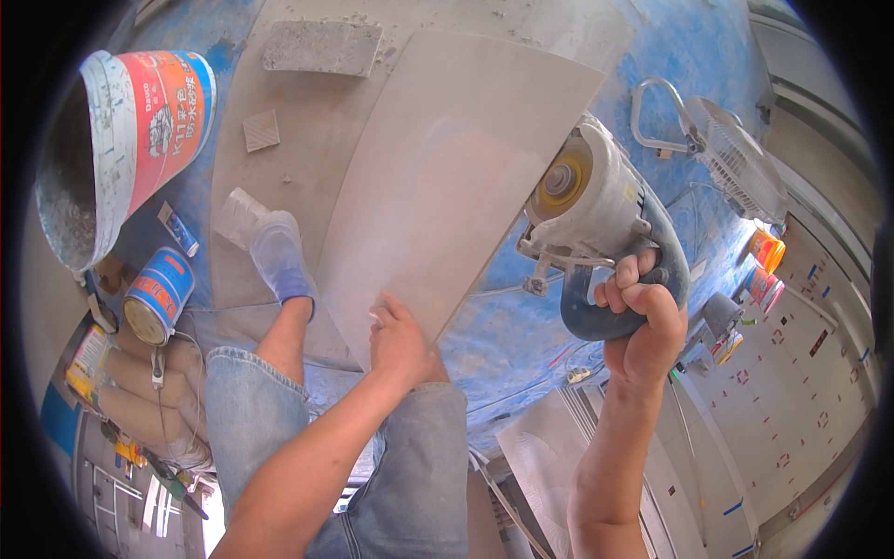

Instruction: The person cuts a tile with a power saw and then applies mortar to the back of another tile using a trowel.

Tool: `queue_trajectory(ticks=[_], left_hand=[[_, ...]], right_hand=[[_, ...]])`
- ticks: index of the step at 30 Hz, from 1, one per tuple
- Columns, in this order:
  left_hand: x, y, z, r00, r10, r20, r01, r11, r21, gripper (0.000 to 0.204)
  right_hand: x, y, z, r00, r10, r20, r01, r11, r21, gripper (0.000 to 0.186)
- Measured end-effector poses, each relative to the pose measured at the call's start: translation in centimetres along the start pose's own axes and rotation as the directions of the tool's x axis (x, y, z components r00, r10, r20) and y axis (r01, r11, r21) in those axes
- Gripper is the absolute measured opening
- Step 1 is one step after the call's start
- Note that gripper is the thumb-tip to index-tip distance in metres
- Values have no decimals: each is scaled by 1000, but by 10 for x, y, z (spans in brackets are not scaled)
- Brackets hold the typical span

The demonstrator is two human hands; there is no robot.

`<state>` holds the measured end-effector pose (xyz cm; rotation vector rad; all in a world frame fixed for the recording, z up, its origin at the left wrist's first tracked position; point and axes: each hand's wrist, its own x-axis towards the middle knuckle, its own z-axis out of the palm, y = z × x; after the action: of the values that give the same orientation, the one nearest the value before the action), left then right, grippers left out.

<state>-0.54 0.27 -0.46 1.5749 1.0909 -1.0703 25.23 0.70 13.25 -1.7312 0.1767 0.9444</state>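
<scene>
A large pale tile (456,158) lies in the middle of the scene, its long sides running from near to far, its far end wider in view than its near end. At its right edge is a power saw (605,200), its yellow disc (562,180) facing left toward the tile; whether the disc touches the edge I cannot tell. The right hand (647,317) is clamped around the saw's dark looped handle, fingers wrapped through it. The left hand (400,343) is at the tile's near end, fingers partly curled; whether it grips the edge or only rests there I cannot tell. The two hands are well apart.

To the left of the tile's near part is a foot in a pale shoe (277,252) and blue sock. Farther off, left of the tile, lie a small square piece (261,130) and, beyond it, a rough grey slab (321,48). At the far left a big bucket (172,126) lies on its side, mouth to the left; nearer are a small blue-and-white packet (178,229) and a blue can (168,279). Right of the saw is a fan (740,158), with an orange tub (766,250) nearer. Blue covering (507,368) spreads over the floor.
</scene>
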Motion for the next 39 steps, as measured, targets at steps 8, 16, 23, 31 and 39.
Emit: queue_trajectory(ticks=[8,16,23,31,39], left_hand=[[-1,3,-4,1000,-8,19,8,1000,7,113],[-1,4,-6,999,-17,33,17,1000,2,114],[-1,3,-5,1000,-15,19,14,1000,4,114],[-2,5,-6,1000,-7,10,6,1000,14,115],[-1,2,-4,1000,-19,14,19,1000,-9,115]], right_hand=[[-3,0,1,1000,4,-8,-4,1000,-14,19],[-4,2,-2,999,15,31,-15,1000,5,19],[-7,3,1,1000,14,-11,-14,1000,-13,19],[-8,2,-3,1000,19,-20,-19,1000,-2,19],[-12,8,1,999,25,-25,-26,999,-20,18]])
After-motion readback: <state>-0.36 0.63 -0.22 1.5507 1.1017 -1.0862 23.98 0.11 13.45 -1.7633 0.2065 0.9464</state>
